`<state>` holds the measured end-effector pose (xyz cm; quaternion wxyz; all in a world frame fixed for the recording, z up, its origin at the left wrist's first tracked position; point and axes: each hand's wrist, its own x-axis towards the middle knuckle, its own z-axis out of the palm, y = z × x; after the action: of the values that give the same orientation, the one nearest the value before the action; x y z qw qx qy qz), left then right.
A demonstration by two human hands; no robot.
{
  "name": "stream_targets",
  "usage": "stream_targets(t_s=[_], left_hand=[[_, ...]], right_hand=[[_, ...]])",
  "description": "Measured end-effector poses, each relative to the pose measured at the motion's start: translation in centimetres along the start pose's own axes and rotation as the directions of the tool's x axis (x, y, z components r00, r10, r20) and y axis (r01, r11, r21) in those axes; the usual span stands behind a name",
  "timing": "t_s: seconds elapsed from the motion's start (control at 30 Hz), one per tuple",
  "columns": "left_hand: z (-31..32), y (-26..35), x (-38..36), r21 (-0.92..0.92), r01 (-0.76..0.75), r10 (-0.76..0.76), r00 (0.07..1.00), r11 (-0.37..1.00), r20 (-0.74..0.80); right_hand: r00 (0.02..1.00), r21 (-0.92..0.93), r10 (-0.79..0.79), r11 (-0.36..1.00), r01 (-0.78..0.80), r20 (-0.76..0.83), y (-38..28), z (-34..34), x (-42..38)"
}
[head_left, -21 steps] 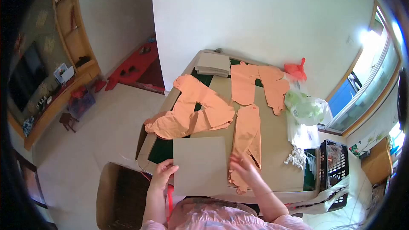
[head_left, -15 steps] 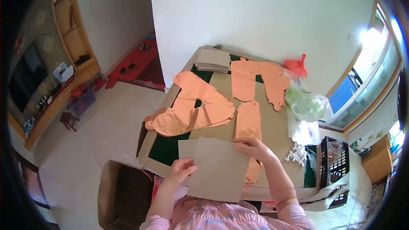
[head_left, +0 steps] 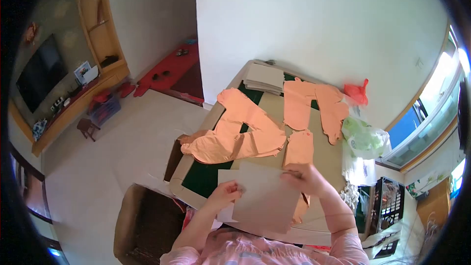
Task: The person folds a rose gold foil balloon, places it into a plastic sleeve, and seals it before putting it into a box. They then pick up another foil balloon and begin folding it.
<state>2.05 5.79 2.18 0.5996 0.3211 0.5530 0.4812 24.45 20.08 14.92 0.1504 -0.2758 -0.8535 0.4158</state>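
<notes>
Grey cardboard sheets (head_left: 267, 198) are held up in front of my body over the table's near edge, at least two of them overlapping and fanned a little apart. My left hand (head_left: 223, 196) is closed on their left side, fingers curled at the edge. At the upper right corner, my right hand (head_left: 306, 179) pinches the cardboard. Beyond them lie flat, shiny orange foil balloons (head_left: 235, 132), spread in stacks on the table. One narrow orange foil piece (head_left: 299, 147) lies just behind my right hand, partly covered by the sheets.
A stack of grey cardboard (head_left: 264, 76) sits at the table's far corner. Plastic bags (head_left: 365, 140), a red bag (head_left: 356, 92) and white cords (head_left: 349, 196) lie along the right side. A black crate (head_left: 390, 201) stands right; an open brown box (head_left: 147, 223) stands left.
The view has shifted, so the table appears lower and further right. Both hands still hold the cardboard; my right hand has turned slightly, its fingers more curled over the corner.
</notes>
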Motion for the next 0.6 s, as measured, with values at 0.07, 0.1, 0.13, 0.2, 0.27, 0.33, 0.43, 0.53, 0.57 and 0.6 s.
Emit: stream_targets(t_s=[0.07, 0.1, 0.13, 0.2, 0.27, 0.33, 0.43, 0.53, 0.57, 0.6], left_hand=[[-1.1, -2.2, 1.4, -0.385, -0.018, 0.048, 0.996, 0.923, 0.07], [-1.4, -2.4, 1.7, -0.558, -0.019, 0.089, 0.991, 0.83, 0.097], [-1.6, -2.6, 1.8, -0.639, -0.019, 0.099, 0.991, 0.769, 0.09], [-1.6, -2.1, 1.7, -0.779, -0.013, 0.119, 0.99, 0.627, 0.08], [-1.3, -1.0, 1.6, -0.774, -0.064, 0.078, 0.997, 0.63, -0.019], [-1.8, -0.7, 2.3, -0.75, -0.119, 0.081, 0.993, 0.65, -0.087], [-5.0, -2.3, 4.7, -0.653, -0.198, 0.095, 0.977, 0.731, -0.19], [-9.7, 0.6, 5.2, -0.508, -0.538, 0.096, 0.744, 0.672, -0.661], [-13.5, 0.2, 5.6, -0.386, -0.557, 0.152, 0.691, 0.735, -0.707], [-17.4, -0.2, 5.9, -0.258, -0.562, 0.207, 0.632, 0.786, -0.747]], right_hand=[[0.978, 0.178, 0.201, 0.962, -0.208, 0.055, 1.8, -0.5, 1.9], [0.96, 0.133, 0.272, 0.951, -0.278, 0.06, 2.5, -0.6, 2.6], [0.956, 0.177, 0.289, 0.939, -0.294, 0.051, 2.9, -0.5, 3.3], [0.944, 0.267, 0.328, 0.907, -0.325, 0.034, 3.9, 0.0, 4.5], [0.954, 0.295, 0.299, 0.911, -0.289, 0.012, 5.6, 0.4, 5.6], [0.962, 0.371, 0.272, 0.891, -0.261, 0.023, 6.6, 0.6, 6.8], [0.967, 0.536, 0.251, 0.81, -0.236, 0.046, 7.6, 0.8, 8.9], [0.948, 0.707, 0.313, 0.682, -0.185, -0.053, 8.8, 0.3, 12.1], [0.928, 0.766, 0.355, 0.626, -0.144, -0.115, 8.7, -0.2, 13.3], [0.902, 0.817, 0.395, 0.569, -0.091, -0.174, 8.9, -0.9, 14.6]])
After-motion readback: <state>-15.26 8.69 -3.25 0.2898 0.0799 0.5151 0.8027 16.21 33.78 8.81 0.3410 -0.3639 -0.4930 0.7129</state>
